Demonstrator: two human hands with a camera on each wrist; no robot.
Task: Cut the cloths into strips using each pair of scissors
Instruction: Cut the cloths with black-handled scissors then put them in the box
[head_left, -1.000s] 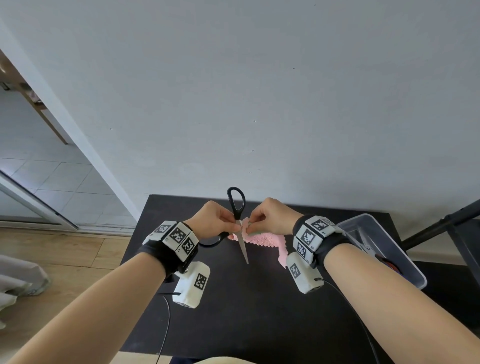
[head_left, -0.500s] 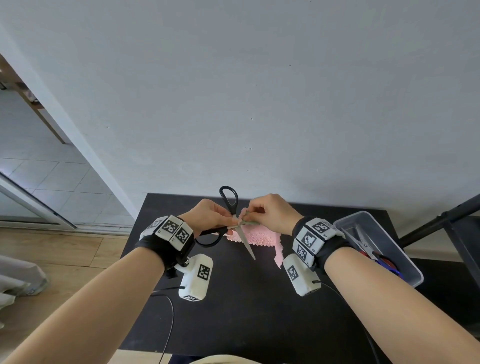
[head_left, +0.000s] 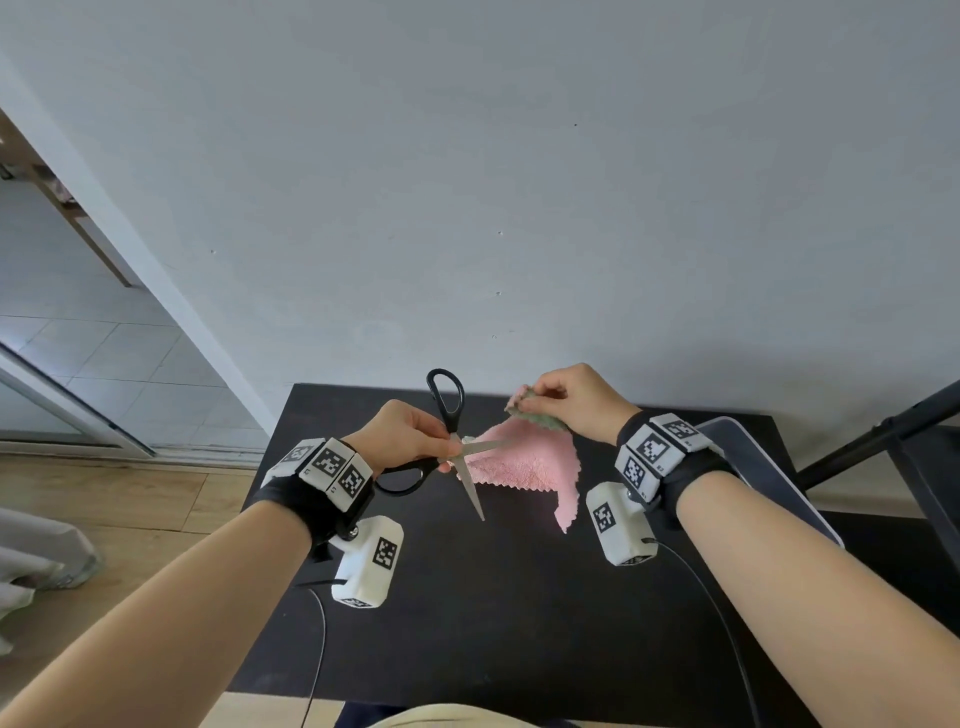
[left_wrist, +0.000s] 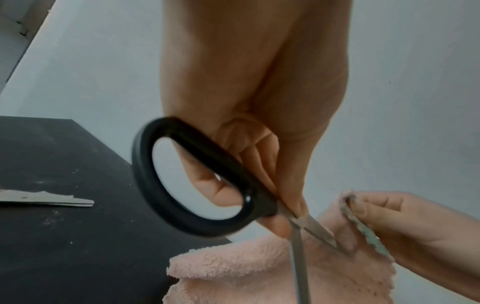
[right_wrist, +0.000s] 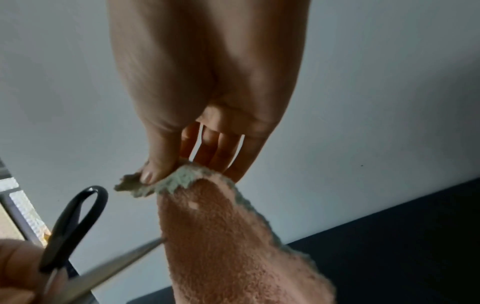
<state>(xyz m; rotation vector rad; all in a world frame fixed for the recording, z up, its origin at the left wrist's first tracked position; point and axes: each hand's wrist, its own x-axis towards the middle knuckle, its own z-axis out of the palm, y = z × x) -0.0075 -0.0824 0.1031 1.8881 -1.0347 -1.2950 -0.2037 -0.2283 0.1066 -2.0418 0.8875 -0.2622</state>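
Observation:
My left hand (head_left: 441, 448) pinches the black-handled scissors (head_left: 445, 400) at the pivot, not through the loops. Their blades stand wide apart. One blade points right, onto the pink cloth (head_left: 524, 462); the other points down toward me. In the left wrist view the fingertips (left_wrist: 283, 224) squeeze just past the handle loop (left_wrist: 192, 185). My right hand (head_left: 543, 397) pinches a corner of the cloth, whose back is grey-green, and holds it raised above the table. The right wrist view shows the thumb (right_wrist: 155, 168) pressing that corner against the fingers, with the cloth (right_wrist: 228, 246) hanging below.
The black table (head_left: 493, 597) stands against a pale wall. A clear plastic bin (head_left: 753, 467) sits at the table's right edge behind my right wrist. A pale grey flat strip (left_wrist: 46, 200) lies on the table to the left. A dark metal stand (head_left: 883, 441) rises at far right.
My right hand has lifted the cloth corner up and to the right, away from the left hand. The scissor blades have swung from nearly shut to wide apart.

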